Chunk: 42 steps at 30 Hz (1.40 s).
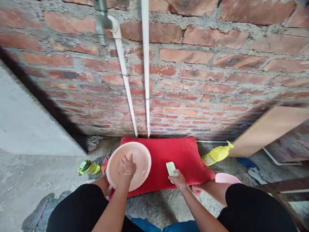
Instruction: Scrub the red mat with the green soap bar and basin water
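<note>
My left hand (127, 166) is in the pale pink basin (113, 180), palm down with its fingers spread and nothing held. The basin seems to hold water. It stands on the left part of a red mat (166, 148), which is spread over the floor. My right hand (178, 178) is closed around the lower end of a pale green oblong block (170, 167) with rounded corners, over the mat's right half. Whether it is a brush or a bar of soap I cannot tell.
A yellow pump bottle (216, 155) is at the mat's right edge, near a pink container (227, 178). To the left stands a yellow-green container (89, 167). Ahead rise a brick wall (202, 74) and white pipes (146, 64). A board (263, 129) leans at the right.
</note>
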Motion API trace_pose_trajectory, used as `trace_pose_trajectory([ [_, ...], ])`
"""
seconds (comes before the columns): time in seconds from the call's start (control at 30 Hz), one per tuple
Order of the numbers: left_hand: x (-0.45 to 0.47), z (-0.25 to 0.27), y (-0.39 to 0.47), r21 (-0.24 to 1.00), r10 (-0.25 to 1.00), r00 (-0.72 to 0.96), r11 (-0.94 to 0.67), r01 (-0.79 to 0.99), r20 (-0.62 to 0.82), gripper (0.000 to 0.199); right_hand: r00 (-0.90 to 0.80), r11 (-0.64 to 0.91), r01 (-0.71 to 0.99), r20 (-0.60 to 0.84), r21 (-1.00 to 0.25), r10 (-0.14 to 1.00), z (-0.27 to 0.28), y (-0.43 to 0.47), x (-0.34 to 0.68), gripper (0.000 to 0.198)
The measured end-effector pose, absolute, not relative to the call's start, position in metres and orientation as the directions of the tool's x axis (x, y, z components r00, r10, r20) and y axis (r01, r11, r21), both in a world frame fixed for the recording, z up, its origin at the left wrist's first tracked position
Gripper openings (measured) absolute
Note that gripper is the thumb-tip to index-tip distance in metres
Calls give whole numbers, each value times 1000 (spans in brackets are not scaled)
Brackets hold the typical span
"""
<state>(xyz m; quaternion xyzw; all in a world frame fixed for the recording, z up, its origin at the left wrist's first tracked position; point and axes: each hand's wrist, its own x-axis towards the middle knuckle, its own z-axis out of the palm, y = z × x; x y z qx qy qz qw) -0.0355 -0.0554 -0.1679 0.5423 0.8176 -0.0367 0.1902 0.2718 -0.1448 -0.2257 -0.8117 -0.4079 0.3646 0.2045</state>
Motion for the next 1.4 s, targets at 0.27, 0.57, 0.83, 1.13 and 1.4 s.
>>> trace_pose_trajectory([
  [0.27,-3,-212,-44,-70,796,-214,212,975,-567,111,405,-631,626,-501,-458,765,-215,-150,265,39],
  [0.57,-11,-209,-34,-50,792,-125,119,992,-597,103,330,-528,726,-450,-441,830,-225,-148,270,45],
  [0.83,-9,-236,-27,-84,777,-191,177,981,-600,110,398,-535,673,-359,-511,844,-196,-57,301,52],
  [1.13,-14,-242,-25,-89,786,-186,166,982,-590,117,302,-434,824,-367,-363,880,-202,17,341,60],
  [1.4,-10,-254,-27,-166,806,-225,159,973,-548,113,651,-753,615,-390,-232,652,-191,-10,461,62],
])
